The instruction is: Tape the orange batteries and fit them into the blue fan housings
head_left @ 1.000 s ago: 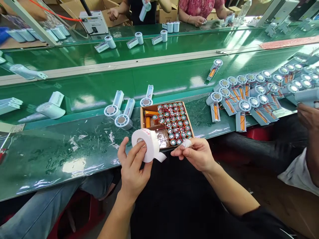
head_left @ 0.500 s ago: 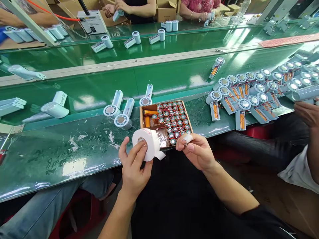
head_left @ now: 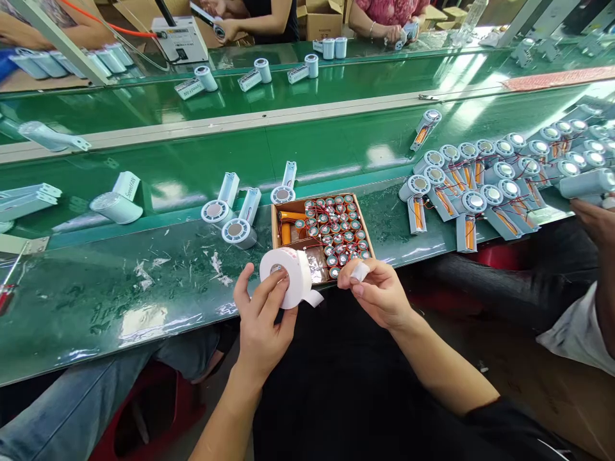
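My left hand (head_left: 262,323) grips a white roll of tape (head_left: 287,276), thumb and fingers around its rim, a loose tail hanging from its right side. My right hand (head_left: 379,294) pinches a small torn piece of white tape (head_left: 359,271) between thumb and fingertips. Both hands hover at the near edge of the green bench, just in front of a brown cardboard box (head_left: 275,224) filled with several small round motors with red wires (head_left: 339,227). The two hands are a short gap apart.
Three light-blue fan housings (head_left: 235,227) lie left of the box. Several more with orange batteries (head_left: 473,192) are heaped at the right, by a co-worker's hand (head_left: 596,221). Behind runs a green conveyor (head_left: 312,144); people work across it. Tape scraps (head_left: 214,266) litter the bench.
My right hand has drifted slightly left and up with the tape piece, turning it in the fingers. The left hand and roll lifted a little. The co-worker's hand at right shifted its housing.
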Demonstrator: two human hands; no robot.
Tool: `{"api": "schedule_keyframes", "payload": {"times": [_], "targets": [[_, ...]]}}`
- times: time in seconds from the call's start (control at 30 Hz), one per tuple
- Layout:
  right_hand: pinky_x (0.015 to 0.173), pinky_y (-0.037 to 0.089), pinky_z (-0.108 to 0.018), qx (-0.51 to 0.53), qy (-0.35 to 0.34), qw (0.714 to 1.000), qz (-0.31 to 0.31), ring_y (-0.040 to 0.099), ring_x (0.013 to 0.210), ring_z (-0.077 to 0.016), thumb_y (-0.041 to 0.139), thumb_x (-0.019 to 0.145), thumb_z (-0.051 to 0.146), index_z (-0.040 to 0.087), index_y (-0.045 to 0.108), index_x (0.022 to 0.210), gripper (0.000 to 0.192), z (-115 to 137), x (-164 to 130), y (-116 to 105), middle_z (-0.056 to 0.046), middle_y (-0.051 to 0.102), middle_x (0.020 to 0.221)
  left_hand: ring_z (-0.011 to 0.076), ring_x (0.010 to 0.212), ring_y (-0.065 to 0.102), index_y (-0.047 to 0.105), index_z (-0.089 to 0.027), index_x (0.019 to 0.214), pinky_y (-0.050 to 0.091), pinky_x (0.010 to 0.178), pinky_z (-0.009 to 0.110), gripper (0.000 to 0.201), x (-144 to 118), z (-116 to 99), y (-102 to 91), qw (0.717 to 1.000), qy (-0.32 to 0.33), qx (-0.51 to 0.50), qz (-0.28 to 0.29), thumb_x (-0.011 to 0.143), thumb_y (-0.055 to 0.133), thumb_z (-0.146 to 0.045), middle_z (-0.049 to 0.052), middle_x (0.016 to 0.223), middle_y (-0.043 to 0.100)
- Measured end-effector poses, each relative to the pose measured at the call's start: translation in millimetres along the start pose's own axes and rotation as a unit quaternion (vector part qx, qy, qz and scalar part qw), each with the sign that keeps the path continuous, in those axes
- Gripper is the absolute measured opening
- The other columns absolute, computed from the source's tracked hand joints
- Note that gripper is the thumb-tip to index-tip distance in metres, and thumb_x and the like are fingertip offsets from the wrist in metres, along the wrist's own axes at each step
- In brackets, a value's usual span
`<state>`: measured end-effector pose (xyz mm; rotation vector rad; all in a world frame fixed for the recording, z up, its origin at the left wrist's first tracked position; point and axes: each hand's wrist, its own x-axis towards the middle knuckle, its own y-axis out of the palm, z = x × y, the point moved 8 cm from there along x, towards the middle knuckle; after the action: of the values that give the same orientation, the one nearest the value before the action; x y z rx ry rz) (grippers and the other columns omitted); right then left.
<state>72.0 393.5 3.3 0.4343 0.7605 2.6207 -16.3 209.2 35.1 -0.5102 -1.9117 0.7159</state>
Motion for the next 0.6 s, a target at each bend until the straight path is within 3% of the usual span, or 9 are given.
{"api": "schedule_keyframes", "payload": {"times": [0.2, 0.43, 0.6], "targets": [[0.073, 0.051, -0.031, -0.064, -0.004, 0.998, -0.019, 0.065, 0.078, -0.0181, 0.081, 0.086, 0.015, 0.027, 0.080, 0.090, 0.013, -1.5, -2.0, -4.3, -0.002, 0.070, 0.083, 0.0362, 0.153, 0.035, 0.059, -0.018, 0.130, 0.039, 0.119, 0.065, 0.049, -1.2, -0.3, -1.0, 1.000, -0.003, -0.004, -0.002, 0.084, 0.073, -0.006, 0.014, 0.131, 0.068], [0.073, 0.052, -0.029, -0.064, -0.014, 0.997, -0.034, 0.063, 0.078, -0.0159, 0.082, 0.085, 0.015, 0.028, 0.081, 0.089, 0.013, 0.0, -3.7, -3.0, -0.001, 0.069, 0.082, 0.0361, 0.153, 0.035, 0.059, -0.018, 0.131, 0.039, 0.119, 0.066, 0.051, -0.4, -1.5, -1.4, 1.000, 0.004, -0.006, -0.006, 0.084, 0.073, -0.006, 0.014, 0.131, 0.069], [0.074, 0.056, -0.031, -0.049, 0.021, 0.998, -0.028, 0.067, 0.074, -0.0170, 0.087, 0.084, 0.022, 0.030, 0.076, 0.118, 0.036, -6.4, -7.2, -3.4, 0.001, 0.070, 0.075, 0.0350, 0.154, 0.034, 0.060, -0.016, 0.130, 0.038, 0.120, 0.065, 0.049, -0.8, -2.4, -0.3, 1.000, 0.000, -0.005, -0.001, 0.084, 0.073, -0.005, 0.015, 0.130, 0.069]]}}
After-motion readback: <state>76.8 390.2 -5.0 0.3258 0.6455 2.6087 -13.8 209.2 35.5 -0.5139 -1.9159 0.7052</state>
